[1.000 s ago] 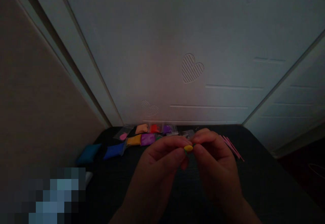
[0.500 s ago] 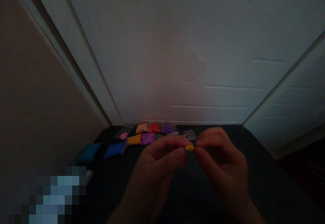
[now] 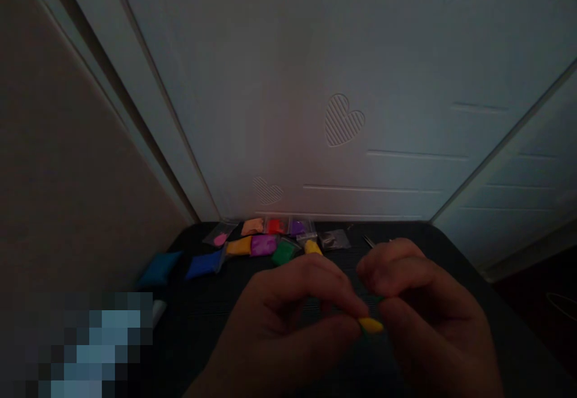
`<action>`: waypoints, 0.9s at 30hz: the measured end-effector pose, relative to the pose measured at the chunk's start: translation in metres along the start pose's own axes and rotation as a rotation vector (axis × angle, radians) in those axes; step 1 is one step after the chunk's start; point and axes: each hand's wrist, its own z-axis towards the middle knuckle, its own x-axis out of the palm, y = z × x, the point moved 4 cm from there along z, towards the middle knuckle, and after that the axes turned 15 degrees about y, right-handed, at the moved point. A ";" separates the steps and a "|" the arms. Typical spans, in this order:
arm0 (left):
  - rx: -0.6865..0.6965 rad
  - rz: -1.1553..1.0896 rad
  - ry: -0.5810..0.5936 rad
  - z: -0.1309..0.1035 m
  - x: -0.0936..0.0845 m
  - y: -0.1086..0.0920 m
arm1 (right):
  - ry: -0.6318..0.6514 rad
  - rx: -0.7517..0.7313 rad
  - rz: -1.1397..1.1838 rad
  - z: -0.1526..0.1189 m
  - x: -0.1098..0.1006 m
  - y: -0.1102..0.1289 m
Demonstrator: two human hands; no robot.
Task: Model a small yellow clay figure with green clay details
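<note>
My left hand point(image 3: 293, 320) is closed in a pinch on a small yellow piece of modelling clay point(image 3: 372, 325), pointed at its right end, with green along its lower edge. Just to its right, my right hand point(image 3: 428, 308) has thumb and forefinger pressed together. A small bit of green clay point(image 3: 379, 297) peeks out at those fingertips, mostly hidden and dim. The right hand's other fingers curl inward, and a gap shows between it and the yellow piece.
Behind my hands, packets of coloured clay lie on the dark table point(image 3: 202, 338): blue point(image 3: 204, 264), orange point(image 3: 238, 246), purple point(image 3: 263, 244), green point(image 3: 283, 253) and yellow point(image 3: 312, 247), among others. A teal packet point(image 3: 160, 269) is at the left. A white panel point(image 3: 270, 85) rises behind the table.
Both hands have come lower and nearer, shifting right with the yellow clay. My right fingers have come away from the yellow piece. The green and yellow packets behind are now uncovered.
</note>
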 end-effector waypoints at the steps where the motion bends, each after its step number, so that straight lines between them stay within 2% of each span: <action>1: -0.005 0.001 0.013 0.000 0.000 -0.001 | -0.002 -0.005 -0.013 0.000 0.000 0.001; 16: 0.009 0.000 0.038 0.000 -0.001 0.001 | 0.107 -0.018 -0.066 0.001 0.000 0.005; 27: 0.050 0.011 0.061 0.000 -0.003 0.000 | 0.126 0.022 -0.097 0.001 -0.003 0.006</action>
